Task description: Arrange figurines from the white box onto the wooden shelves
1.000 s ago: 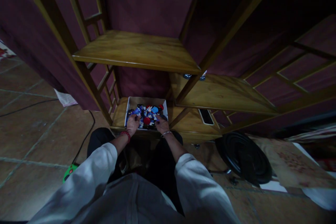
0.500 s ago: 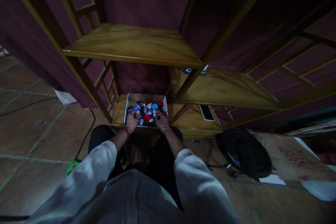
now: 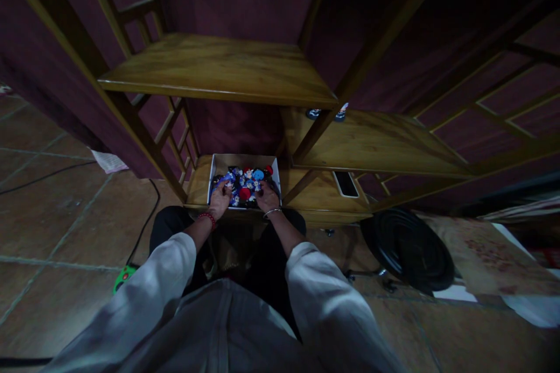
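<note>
A shallow white cardboard box (image 3: pixel 279 182) on the low shelf holds a jumble of small figurines (image 3: pixel 247 182), mostly blue and purple with red and black parts. At the box's left side, my left hand (image 3: pixel 220 199), with a red bead bracelet, has its fingers bent around a purple-blue figurine (image 3: pixel 228 178). On the right, my right hand (image 3: pixel 268 198), with a pale bangle, reaches over the front rim; its thumb and fingers are closed at a small blue-and-white figurine (image 3: pixel 257 185). The fingertips are small and dim.
A wooden shelf board (image 3: pixel 219 70) overhangs the box, with a slanting post (image 3: pixel 317 137) to its right. A phone (image 3: pixel 346 184) lies on the low shelf. Figurines (image 3: pixel 340 113) stand on the right shelf. A black round stool (image 3: pixel 409 250) and a green device (image 3: pixel 125 277) are on the floor.
My right hand has shifted slightly left and its fingers have moved a little. My left hand stays at nearly the same spot over the figurines. The view has tilted slightly.
</note>
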{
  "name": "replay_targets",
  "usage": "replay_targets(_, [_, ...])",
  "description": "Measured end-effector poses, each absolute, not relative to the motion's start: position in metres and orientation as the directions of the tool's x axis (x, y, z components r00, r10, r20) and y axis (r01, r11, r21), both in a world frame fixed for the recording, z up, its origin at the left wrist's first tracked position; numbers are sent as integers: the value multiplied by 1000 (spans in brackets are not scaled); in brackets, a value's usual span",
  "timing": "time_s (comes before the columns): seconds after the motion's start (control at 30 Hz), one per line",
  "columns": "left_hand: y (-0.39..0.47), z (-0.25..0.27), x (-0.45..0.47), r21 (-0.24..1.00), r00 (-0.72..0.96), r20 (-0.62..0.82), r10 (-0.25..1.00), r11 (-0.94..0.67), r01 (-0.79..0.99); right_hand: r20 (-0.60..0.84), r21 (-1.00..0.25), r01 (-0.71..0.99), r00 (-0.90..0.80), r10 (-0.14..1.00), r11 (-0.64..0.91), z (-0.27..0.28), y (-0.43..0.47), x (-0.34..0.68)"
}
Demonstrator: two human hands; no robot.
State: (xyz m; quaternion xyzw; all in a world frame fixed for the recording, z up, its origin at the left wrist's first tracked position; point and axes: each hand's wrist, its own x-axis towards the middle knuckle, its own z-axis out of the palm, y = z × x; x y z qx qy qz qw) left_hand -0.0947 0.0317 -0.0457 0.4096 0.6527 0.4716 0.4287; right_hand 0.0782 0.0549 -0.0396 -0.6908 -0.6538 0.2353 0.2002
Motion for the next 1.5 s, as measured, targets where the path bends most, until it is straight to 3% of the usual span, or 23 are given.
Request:
replay_targets(0.2, [32, -45, -94, 957, -298, -163, 940, 224, 182, -156, -533, 843, -9, 988, -76, -33, 52, 79])
replay_targets(0.4, [30, -40, -93, 957, -295, -199, 934, 250, 147, -176, -601, 799, -122, 977, -9, -30, 55, 72])
replay_targets(0.6, [29, -36, -92, 961, -295, -223, 929, 260, 95, -160, -609, 794, -123, 979, 0, -27, 55, 65])
replay_targets(0.9, [32, -37, -93, 952, -287, -305, 908, 296, -77, 7, -796, 584, -254, 967, 159, -29, 58, 63])
replay_targets(1.03, [33, -36, -95, 942, -255, -333, 908, 309, -129, 7, -841, 515, -297, 955, 166, -32, 60, 55])
replay_targets(1.3, [32, -37, -97, 940, -240, -334, 911, 302, -159, -45, -708, 699, -188, 981, 101, -49, 62, 69])
replay_targets(1.5, [31, -34, -97, 939, -238, -340, 910, 314, -139, -74, -662, 742, -204, 976, 105, -51, 62, 73])
